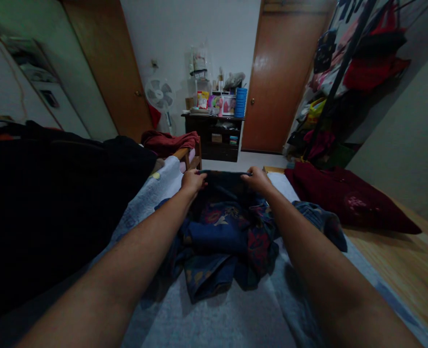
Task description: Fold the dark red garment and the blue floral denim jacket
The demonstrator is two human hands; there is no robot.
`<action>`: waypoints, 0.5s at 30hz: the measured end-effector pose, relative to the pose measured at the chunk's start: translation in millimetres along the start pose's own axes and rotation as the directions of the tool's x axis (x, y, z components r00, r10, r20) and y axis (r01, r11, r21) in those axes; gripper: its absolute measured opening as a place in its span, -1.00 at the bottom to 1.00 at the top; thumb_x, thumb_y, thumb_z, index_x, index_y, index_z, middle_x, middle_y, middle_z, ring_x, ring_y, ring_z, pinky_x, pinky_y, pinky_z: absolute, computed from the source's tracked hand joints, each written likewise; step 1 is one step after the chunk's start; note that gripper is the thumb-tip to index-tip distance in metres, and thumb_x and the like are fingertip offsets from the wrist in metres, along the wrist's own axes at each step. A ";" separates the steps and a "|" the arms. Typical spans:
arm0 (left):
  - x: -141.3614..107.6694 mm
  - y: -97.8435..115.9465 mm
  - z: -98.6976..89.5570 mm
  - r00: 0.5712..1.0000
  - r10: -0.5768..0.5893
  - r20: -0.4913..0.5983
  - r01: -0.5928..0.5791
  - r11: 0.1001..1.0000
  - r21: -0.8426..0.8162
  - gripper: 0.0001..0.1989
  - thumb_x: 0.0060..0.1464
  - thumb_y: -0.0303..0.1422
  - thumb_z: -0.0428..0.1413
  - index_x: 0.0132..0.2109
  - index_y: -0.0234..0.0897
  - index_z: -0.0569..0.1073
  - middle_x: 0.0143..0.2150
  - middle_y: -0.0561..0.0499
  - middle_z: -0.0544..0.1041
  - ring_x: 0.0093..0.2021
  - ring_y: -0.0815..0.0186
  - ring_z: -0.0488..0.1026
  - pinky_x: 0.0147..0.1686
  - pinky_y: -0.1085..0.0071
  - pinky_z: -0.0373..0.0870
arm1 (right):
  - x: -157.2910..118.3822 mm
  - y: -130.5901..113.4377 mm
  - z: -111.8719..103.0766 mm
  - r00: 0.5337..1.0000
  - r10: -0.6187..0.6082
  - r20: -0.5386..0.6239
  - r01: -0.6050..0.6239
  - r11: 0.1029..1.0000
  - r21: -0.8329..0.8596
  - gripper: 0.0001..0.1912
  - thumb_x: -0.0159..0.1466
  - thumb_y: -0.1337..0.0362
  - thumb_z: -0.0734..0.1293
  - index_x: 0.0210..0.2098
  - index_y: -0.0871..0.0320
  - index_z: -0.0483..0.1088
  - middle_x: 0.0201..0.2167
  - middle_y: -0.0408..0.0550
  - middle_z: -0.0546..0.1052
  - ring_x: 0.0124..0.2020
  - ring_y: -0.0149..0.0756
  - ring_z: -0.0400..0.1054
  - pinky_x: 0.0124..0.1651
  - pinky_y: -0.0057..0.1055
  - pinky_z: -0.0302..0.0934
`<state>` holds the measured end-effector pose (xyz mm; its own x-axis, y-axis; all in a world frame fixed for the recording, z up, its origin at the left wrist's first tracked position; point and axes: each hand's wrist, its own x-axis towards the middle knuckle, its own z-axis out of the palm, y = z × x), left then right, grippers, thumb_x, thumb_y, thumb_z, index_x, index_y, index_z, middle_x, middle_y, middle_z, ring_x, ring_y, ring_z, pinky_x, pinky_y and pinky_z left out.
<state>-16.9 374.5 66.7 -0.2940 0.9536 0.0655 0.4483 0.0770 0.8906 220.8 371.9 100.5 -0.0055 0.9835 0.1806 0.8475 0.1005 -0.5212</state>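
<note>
A dark blue garment (217, 237) with a flower pattern lies crumpled on the bed (214, 319), its exact kind hard to make out. One sleeve-like part stretches out to the right, past my right forearm. My left hand (194, 181) pinches the far edge of the garment at its left end. At the right end of that same edge, my right hand (257, 181) is closed on the cloth. Between both hands the edge is raised and pulled nearly straight. The near folds rest on the light blue sheet.
Black cloth (47, 208) is heaped on the left. A dark red garment (347, 198) lies at the right, by a wooden board (398, 261). Beyond the bed stand a fan (160, 94), a dark cabinet (214, 137) and a door (284, 77). Clothes and bags hang at the upper right.
</note>
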 end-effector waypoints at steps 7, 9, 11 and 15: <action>23.9 25.7 0.5 0.933 0.246 -0.261 -0.227 0.969 0.100 -0.72 0.04 -0.31 0.11 -0.09 -0.30 0.49 -0.18 -0.07 0.57 -0.13 0.21 0.51 -0.10 0.33 0.39 | 33.9 -3.3 3.2 0.941 0.156 -0.302 -0.098 0.975 0.201 -0.56 0.18 0.08 0.34 -0.03 0.20 0.31 -0.17 0.03 0.51 -0.20 -0.22 0.40 -0.15 -0.36 0.24; 20.9 20.2 5.5 0.961 0.258 -0.104 -0.246 0.962 0.116 -0.49 0.02 -0.30 0.15 0.14 -0.35 0.35 -0.01 -0.15 0.53 -0.02 0.19 0.49 -0.02 0.31 0.37 | 37.2 0.4 13.7 0.945 0.201 -0.257 -0.172 0.976 0.131 -0.55 0.24 0.17 0.26 0.07 0.25 0.25 -0.10 0.11 0.50 -0.15 -0.20 0.40 -0.12 -0.34 0.25; 12.3 8.1 10.4 0.963 0.239 0.124 -0.259 0.949 0.179 -0.19 -0.01 -0.24 0.20 0.31 -0.41 0.10 0.17 -0.26 0.42 0.11 0.15 0.42 0.05 0.30 0.34 | 33.2 5.1 28.2 0.961 0.214 -0.177 -0.205 0.976 0.067 -0.53 0.25 0.27 0.24 0.13 0.29 0.21 -0.06 0.17 0.49 -0.11 -0.17 0.41 -0.11 -0.35 0.25; -16.5 -18.8 11.0 0.828 0.163 0.536 -0.439 0.784 0.439 -0.22 0.03 -0.16 0.15 0.32 -0.39 0.11 0.34 -0.31 0.23 0.32 0.05 0.20 0.21 0.23 0.18 | 5.6 13.3 61.2 0.993 0.110 0.046 -0.109 0.994 -0.011 -0.63 0.18 0.32 0.33 -0.01 0.20 0.38 -0.11 0.06 0.55 -0.10 -0.19 0.43 -0.08 -0.41 0.25</action>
<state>-11.2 360.5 44.0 0.2824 0.9584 -0.0417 0.8509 -0.2302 0.4722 199.5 387.9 43.6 0.0634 0.9944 0.0840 0.8488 -0.0095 -0.5287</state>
